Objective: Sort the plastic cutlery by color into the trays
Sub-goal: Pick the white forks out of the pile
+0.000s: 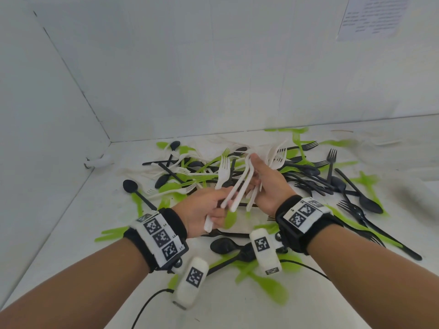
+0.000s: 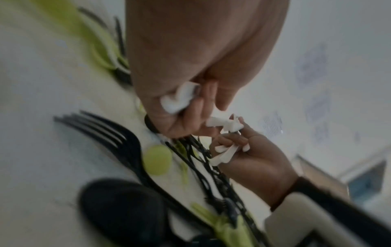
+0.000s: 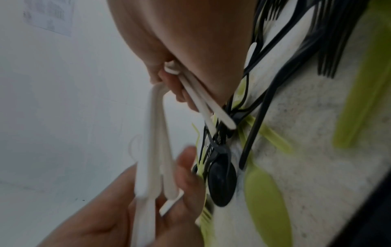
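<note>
white cutlery (image 1: 240,186), a bunch of forks and long handles, is held above the surface (image 1: 78,217) between both hands. the left hand (image 1: 202,210) grips the lower handle ends, fingers curled round them. the right hand (image 1: 266,184) grips the upper part of the same bunch, with fork heads fanning out past its fingers (image 3: 180,93). below and around the hands lies a mixed heap of black cutlery (image 1: 342,184) and green cutlery (image 1: 268,281), plus more white pieces, scattered over the surface up to the white walls (image 1: 166,79). each wrist wears a black band with printed markers (image 1: 161,238). a sheet of paper (image 1: 375,16) hangs on the back wall.
</note>
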A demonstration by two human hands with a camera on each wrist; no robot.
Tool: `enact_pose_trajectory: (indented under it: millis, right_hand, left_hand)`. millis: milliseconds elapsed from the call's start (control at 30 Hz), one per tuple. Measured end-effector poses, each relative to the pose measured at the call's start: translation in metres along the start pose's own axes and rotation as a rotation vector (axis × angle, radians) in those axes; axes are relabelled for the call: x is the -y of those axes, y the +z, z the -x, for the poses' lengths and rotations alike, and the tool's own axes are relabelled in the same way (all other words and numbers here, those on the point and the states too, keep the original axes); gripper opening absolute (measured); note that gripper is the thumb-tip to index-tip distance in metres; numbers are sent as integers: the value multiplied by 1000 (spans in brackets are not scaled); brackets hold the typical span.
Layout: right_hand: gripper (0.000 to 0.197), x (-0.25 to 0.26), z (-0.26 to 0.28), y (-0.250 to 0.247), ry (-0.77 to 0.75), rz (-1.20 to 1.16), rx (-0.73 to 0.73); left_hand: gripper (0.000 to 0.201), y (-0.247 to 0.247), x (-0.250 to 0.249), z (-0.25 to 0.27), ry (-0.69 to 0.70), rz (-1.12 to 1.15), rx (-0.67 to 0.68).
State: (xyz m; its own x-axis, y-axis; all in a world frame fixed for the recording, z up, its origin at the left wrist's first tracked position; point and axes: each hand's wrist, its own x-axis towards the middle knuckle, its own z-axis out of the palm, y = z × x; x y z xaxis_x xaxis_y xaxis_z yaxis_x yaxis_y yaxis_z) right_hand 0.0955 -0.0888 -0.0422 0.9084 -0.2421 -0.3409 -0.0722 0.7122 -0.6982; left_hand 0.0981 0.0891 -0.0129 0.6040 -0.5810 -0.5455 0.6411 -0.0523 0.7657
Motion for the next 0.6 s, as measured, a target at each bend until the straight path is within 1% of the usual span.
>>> enact_pose_trajectory:
  millis: [67,100,133,200,267,333,367,433,500,567,600]
  right_hand:
    - [24,6,-6,-8,-42,42,-137]
    - [25,9,-8,-13,-59,78,-201]
    - [26,12,-10,-17,-66,111,-239]
    - [30,13,-10,-19,-71,169,-223]
    - [39,9,-6,-12,-77,261,-154]
    - [33,-1,1,1,-79,324,-80]
    - [31,-8,5,7,-79,331,-44]
    - [31,-20,9,17,-80,340,-5]
    - [31,-25,13,22,-84,359,-29]
    - [30,-23,14,23,-83,353,-88]
    - [32,-21,13,21,-83,345,-117]
  left_hand:
    - [35,-3,-1,0,74,-208,-212]
    - [41,-7,-1,-1,111,-262,-293]
    - [45,-10,-2,-1,146,-284,-334]
    - [43,-14,-3,-2,199,-309,-348]
    - [36,-13,-3,-5,259,-411,-366]
    - [30,-8,-2,-7,346,-513,-391]
    - [29,-6,-1,-9,394,-520,-393]
    - [23,1,-1,-11,459,-456,-360]
    - [19,7,0,-10,503,-420,-327]
    - [20,6,1,-11,522,-467,-342]
    - [21,4,2,-10,523,-487,-357]
